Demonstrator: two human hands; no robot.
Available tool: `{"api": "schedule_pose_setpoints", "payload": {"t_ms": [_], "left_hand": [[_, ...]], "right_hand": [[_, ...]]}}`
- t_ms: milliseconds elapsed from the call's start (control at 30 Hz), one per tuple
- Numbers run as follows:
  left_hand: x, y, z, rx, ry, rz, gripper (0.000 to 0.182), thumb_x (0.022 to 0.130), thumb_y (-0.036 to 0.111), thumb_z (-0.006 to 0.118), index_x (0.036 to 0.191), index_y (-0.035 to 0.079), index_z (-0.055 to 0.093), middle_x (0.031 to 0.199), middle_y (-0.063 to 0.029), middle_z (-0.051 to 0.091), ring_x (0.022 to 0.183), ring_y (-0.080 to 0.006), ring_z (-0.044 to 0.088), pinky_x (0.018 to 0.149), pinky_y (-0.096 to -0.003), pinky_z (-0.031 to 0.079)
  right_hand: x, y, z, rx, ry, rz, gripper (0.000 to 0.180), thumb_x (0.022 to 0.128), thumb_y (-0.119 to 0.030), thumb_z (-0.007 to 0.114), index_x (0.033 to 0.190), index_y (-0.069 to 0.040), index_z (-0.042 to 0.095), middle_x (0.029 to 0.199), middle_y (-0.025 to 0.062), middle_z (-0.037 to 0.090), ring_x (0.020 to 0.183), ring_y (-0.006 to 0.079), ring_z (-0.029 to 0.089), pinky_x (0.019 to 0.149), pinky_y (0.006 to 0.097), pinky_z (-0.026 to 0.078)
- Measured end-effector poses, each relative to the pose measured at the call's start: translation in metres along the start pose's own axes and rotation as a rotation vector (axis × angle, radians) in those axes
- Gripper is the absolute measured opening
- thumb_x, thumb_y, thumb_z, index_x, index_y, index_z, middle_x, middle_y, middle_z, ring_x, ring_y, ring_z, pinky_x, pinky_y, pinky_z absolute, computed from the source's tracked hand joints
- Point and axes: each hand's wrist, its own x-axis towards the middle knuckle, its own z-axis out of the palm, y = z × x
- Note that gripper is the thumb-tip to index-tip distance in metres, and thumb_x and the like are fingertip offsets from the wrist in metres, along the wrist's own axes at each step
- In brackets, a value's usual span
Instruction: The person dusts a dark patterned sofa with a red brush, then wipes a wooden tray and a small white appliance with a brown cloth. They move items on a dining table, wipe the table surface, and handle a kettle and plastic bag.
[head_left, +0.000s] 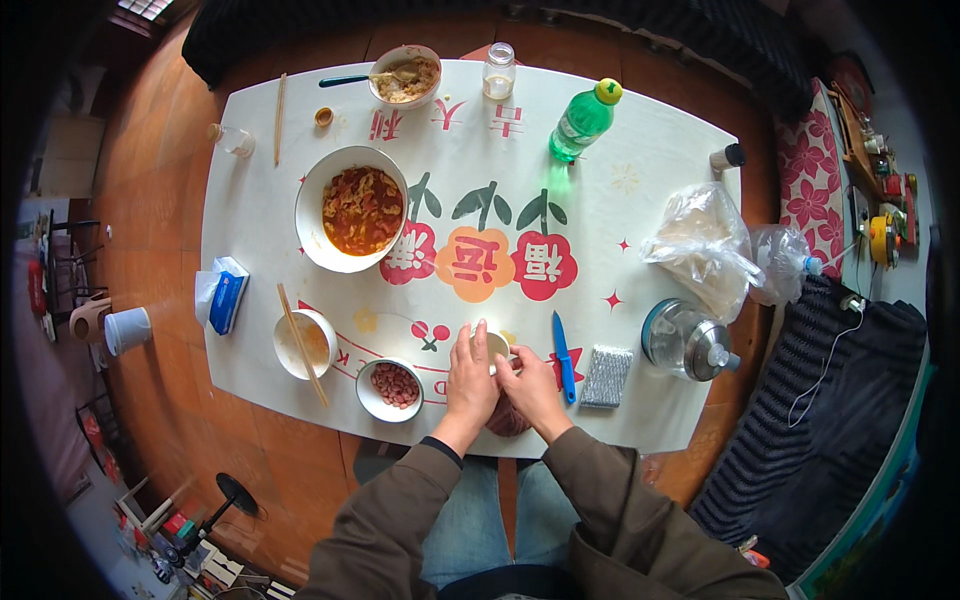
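A small white cup (498, 348) with a pale inside stands close to the table's near edge. My left hand (471, 386) lies along its left side with fingers extended, covering part of the rim. At its right side, the fingers of my right hand (531, 386) pinch what looks like the handle. Behind my wrists sits a rounded, dark reddish-brown thing (508, 421), partly hidden. A knife (562, 356) with a blue blade and handle lies right of my right hand. To the left of my left hand is a white bowl (365, 401) of reddish-pink beans or peanuts (395, 386).
Left are a bowl with chopsticks (306, 352), a large bowl of red stew (309, 217) and a tissue pack (228, 300). Right are a silvery packet (606, 376), a glass jug (671, 341) and plastic bags (701, 240). A green bottle (581, 124), glass jar (499, 71) and rice bowl (429, 94) stand far back.
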Motion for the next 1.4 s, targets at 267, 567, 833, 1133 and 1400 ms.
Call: {"api": "schedule_pose_setpoints", "payload": {"t_ms": [267, 567, 833, 1133, 1400], "left_hand": [[-0.001, -0.010, -0.002, -0.203, -0.087, 0.046, 0.113, 0.073, 0.024, 0.086, 0.154, -0.003, 0.012, 0.150, -0.0304, 0.032, 0.140, -0.0446, 0.035, 0.116, -0.0463, 0.033], [0.061, -0.042, 0.005, 0.176, -0.052, -0.164, 0.118, 0.071, 0.037, 0.088, 0.152, -0.008, 0.015, 0.157, -0.0315, 0.019, 0.149, -0.0438, 0.016, 0.123, -0.0477, 0.019], [0.125, -0.031, 0.009, 0.238, -0.086, -0.441, 0.148, 0.061, 0.060, 0.086, 0.155, -0.004, -0.007, 0.161, -0.0321, -0.007, 0.152, -0.0440, -0.005, 0.123, -0.0496, 0.006], [0.137, -0.025, 0.017, 0.262, -0.257, -0.599, 0.171, 0.048, 0.074, 0.085, 0.148, -0.004, -0.029, 0.156, -0.0362, -0.023, 0.145, -0.0502, -0.027, 0.118, -0.0584, -0.008], [0.139, -0.027, 0.016, 0.231, -0.312, -0.578, 0.168, 0.050, 0.076, 0.082, 0.148, -0.009, -0.026, 0.155, -0.0388, -0.021, 0.144, -0.0527, -0.027, 0.116, -0.0610, -0.009]], "right_hand": [[0.041, -0.011, -0.045, -0.232, 0.162, -0.036, 0.020, 0.088, -0.020, 0.064, 0.087, -0.001, 0.068, 0.074, 0.0235, 0.066, 0.070, 0.0415, 0.066, 0.064, 0.0484, 0.052], [0.089, 0.016, -0.145, -0.287, 0.362, 0.027, 0.023, 0.094, -0.018, 0.063, 0.083, 0.001, 0.065, 0.062, 0.0141, 0.064, 0.054, 0.0263, 0.065, 0.054, 0.0385, 0.049], [0.076, -0.011, -0.148, -0.538, 0.534, -0.124, 0.028, 0.096, -0.019, 0.063, 0.115, 0.002, 0.065, 0.092, 0.0137, 0.069, 0.071, 0.0170, 0.066, 0.064, 0.0304, 0.053], [0.150, -0.166, -0.065, -0.018, 0.253, -0.564, 0.061, 0.087, -0.009, 0.073, 0.141, -0.002, 0.046, 0.130, 0.0156, 0.051, 0.087, 0.0180, 0.062, 0.071, 0.0286, 0.051], [0.348, -0.249, -0.036, 0.024, 0.557, -0.260, 0.112, 0.071, -0.034, 0.086, 0.152, 0.004, 0.018, 0.150, 0.0303, 0.032, 0.141, 0.0423, 0.032, 0.117, 0.0459, 0.031]]}}
